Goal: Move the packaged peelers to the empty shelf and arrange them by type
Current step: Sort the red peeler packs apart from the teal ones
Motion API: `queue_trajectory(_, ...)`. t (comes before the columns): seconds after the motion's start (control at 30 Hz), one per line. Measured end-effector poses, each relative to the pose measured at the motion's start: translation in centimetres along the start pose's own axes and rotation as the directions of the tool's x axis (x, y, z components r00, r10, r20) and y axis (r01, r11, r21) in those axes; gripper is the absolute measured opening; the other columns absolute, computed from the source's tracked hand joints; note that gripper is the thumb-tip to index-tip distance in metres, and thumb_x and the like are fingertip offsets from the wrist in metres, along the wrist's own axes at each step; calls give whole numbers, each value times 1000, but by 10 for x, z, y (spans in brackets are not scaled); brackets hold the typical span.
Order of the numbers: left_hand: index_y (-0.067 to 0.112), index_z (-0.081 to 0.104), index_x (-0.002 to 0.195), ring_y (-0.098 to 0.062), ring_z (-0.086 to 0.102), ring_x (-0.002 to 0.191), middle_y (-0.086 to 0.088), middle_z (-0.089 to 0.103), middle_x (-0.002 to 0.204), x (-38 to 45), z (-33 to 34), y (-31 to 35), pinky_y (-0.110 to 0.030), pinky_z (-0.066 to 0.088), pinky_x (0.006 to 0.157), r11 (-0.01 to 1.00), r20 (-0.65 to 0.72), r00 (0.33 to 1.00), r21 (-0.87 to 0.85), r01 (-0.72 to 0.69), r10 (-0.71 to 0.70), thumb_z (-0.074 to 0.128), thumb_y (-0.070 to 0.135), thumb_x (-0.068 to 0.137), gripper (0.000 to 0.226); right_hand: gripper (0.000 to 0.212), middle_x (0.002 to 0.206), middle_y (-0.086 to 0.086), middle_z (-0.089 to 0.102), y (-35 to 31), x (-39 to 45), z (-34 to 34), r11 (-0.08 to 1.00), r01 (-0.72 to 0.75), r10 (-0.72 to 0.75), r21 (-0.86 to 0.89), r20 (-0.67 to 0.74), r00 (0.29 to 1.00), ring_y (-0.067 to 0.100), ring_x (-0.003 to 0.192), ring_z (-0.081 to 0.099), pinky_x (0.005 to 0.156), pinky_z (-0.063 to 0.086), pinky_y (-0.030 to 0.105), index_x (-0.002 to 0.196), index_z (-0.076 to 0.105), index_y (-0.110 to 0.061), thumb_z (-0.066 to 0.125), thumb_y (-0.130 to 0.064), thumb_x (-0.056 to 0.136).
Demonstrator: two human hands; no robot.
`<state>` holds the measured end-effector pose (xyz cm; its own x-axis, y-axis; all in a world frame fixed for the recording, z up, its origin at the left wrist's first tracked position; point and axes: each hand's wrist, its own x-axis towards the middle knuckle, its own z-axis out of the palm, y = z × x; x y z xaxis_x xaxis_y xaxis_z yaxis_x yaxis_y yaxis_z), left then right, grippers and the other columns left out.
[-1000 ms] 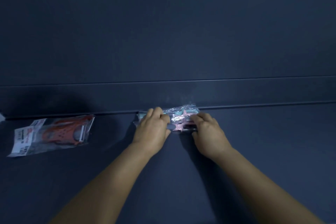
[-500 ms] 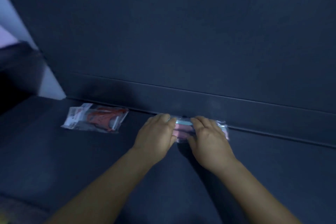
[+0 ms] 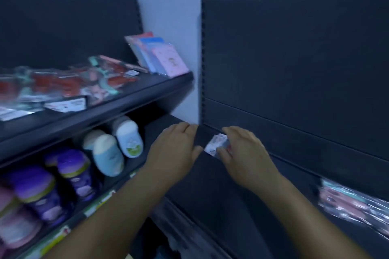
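Observation:
The view is motion-blurred. The dark empty shelf (image 3: 212, 187) runs from the centre to the right. A packaged orange peeler with a white label (image 3: 215, 143) lies at its far left end by the back panel. My right hand (image 3: 246, 153) covers its right part, thumb and fingers curled onto it. My left hand (image 3: 174, 149) hovers just left of the packet, fingers straight, holding nothing. A packet of pink and teal peelers (image 3: 353, 204) lies alone on the shelf at the right. A pile of packaged red and teal peelers (image 3: 63, 86) sits on the neighbouring upper shelf at the left.
Pink and blue card packets (image 3: 160, 57) lean at the right end of the upper left shelf. Below it lie purple bottles (image 3: 71, 170) and pale blue bottles (image 3: 109, 151). A slotted upright post (image 3: 203, 59) separates the two shelf units.
The view swung left, bringing the stocked shelves into sight. Both hands left the pink and teal packet, which stays at the right, and moved left to the orange peeler packet.

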<state>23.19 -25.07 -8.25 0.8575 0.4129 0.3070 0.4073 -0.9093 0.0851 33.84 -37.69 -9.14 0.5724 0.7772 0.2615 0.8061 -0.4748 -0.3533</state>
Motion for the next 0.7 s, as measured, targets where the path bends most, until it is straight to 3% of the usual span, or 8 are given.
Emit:
queue_trajectory(0.23, 19, 33, 144, -15, 37, 130, 3, 40, 143, -27, -64, -137, -26, 27, 107, 989, -109, 985, 56, 137, -130, 43, 44, 97, 55, 53, 149, -6, 34, -137, 60, 35, 986, 122, -119, 115, -28, 992, 13, 139, 26, 114, 22, 28, 145, 31, -21, 43, -39, 97)
queue_trajectory(0.3, 19, 38, 139, -17, 40, 125, 2, 45, 135, -34, -79, -170, -25, 30, 102, 981, -144, 976, 74, 177, -166, 45, 43, 95, 51, 53, 150, -5, 34, -173, 77, 42, 978, 152, -149, 140, -32, 988, 14, 139, 27, 114, 24, 30, 145, 32, -21, 44, -39, 97)
queue_trajectory(0.47, 15, 36, 143, -20, 38, 130, -1, 44, 141, -51, -106, -236, -28, 30, 106, 954, -186, 944, 76, 290, -272, 47, 42, 95, 56, 50, 148, -1, 37, -243, 114, 59, 962, 229, -225, 145, -45, 973, 18, 137, 30, 111, 27, 32, 142, 36, -20, 46, -37, 96)
queue_trajectory(0.7, 12, 34, 143, -27, 36, 132, -8, 41, 143, -56, -127, -305, -35, 29, 110, 849, -185, 841, 55, 526, -509, 48, 44, 94, 60, 45, 137, 5, 46, -305, 161, 85, 928, 346, -353, 136, 26, 935, 24, 127, 39, 101, 33, 31, 135, 43, -15, 49, -35, 95)
